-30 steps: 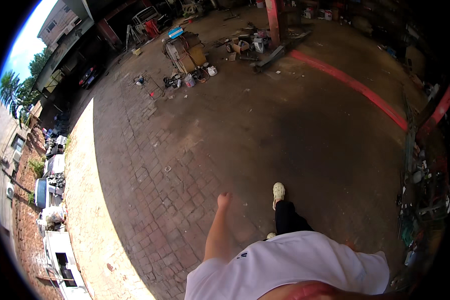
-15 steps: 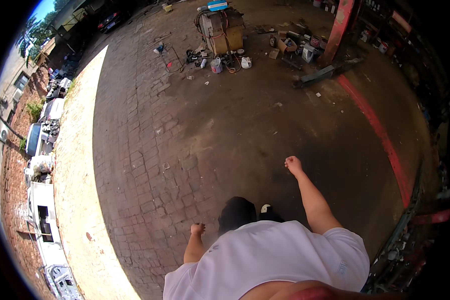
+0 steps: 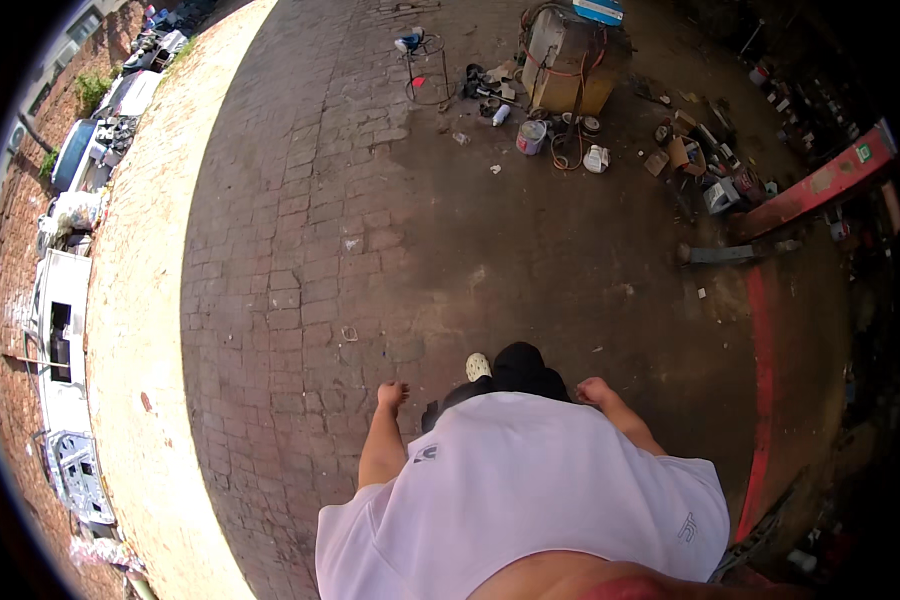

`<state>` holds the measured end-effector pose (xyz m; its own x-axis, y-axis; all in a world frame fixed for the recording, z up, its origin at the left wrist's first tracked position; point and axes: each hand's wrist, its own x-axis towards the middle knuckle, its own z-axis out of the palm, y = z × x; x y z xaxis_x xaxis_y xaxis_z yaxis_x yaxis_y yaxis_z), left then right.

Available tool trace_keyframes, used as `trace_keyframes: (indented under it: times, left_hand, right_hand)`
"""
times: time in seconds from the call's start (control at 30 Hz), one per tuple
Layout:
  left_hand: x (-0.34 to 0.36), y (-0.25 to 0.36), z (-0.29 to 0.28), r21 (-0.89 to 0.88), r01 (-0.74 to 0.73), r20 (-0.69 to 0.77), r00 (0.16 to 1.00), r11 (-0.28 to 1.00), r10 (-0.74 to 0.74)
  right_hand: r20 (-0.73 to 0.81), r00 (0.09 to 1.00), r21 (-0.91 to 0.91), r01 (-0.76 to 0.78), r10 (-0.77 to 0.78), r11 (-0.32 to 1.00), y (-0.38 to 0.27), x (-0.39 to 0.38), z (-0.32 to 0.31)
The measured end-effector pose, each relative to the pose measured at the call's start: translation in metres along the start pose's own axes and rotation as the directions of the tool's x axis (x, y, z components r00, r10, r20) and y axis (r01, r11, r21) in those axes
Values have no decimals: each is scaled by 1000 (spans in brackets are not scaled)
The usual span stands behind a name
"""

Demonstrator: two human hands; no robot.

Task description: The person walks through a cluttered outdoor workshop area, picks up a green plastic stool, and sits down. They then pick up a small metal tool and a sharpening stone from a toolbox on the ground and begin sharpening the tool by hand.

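Left hand (image 3: 393, 394) and right hand (image 3: 594, 390) hang over the floor (image 3: 450, 290) either side of a pale shoe (image 3: 478, 367); fingers apart or together, I cannot tell. Ahead, a bucket (image 3: 531, 138) and cardboard box (image 3: 682, 154), contents unclear.

The left grip (image 3: 394, 393) and the right grip (image 3: 592, 389) hang bare above the floor (image 3: 450, 230) — one on either side of dark trousers (image 3: 530, 372) and a pale shoe (image 3: 478, 367). Ahead — a bottle (image 3: 501, 115), a bucket (image 3: 531, 140) near a boxy machine (image 3: 554, 58); rightward, a red post (image 3: 820, 185) and stripe (image 3: 762, 400).
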<state>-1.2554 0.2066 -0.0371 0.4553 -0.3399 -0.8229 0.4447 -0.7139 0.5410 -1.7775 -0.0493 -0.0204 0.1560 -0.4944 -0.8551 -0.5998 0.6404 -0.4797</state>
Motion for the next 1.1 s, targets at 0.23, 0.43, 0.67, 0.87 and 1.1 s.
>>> trace_keyframes:
  times: [0.23,0.43,0.67,0.87,1.1]
  left_hand:
    - [139,365,12,-52,-372,103,921,927,376]
    - [284,496,-18,-12,-208,-15,978,978,208]
    - [355,567,-100,-229,69,-61,995,971,-85]
    - [501,582,-185,-717,300,72,930,629,-361]
    - [750,1038,-251,-236,140,-146,973,962,-177]
  right_hand:
    - [-129,794,230,-560,595,796,-16,40,-32]
    - [-307,843,276,-366,443,889,-324,228,-52]
    - [-206,848,-55,488,-488,871,-1052,439,111]
    - [288,487,-78,870,-825,487,-1385,512,296]
    - [181,933,-416,358,-310,836,-1391,655,285]
